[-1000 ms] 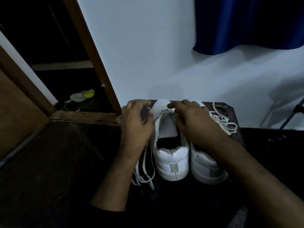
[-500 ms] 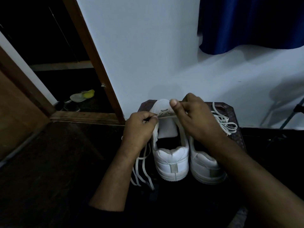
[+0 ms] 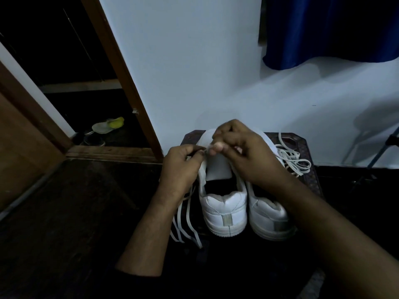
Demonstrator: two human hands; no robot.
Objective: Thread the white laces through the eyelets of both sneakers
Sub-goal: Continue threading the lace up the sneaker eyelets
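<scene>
Slippers [image 3: 107, 126]: far left, on the dark floor past the door frame [image 3: 121, 70].
Left hand [image 3: 180, 169]: fingers curled, pinching the lace [image 3: 187, 221] at the left sneaker's near-left eyelets; loose lengths trail down to the near left.
Left sneaker [image 3: 223, 208]: on the table [image 3: 306, 169], heel near, touching the right sneaker [image 3: 269, 216].
Right hand [image 3: 244, 154]: thumb and fingers pressed together over the left sneaker's tongue, pinching the lace.
Second lace [image 3: 293, 161]: heaped far right on the table.
</scene>
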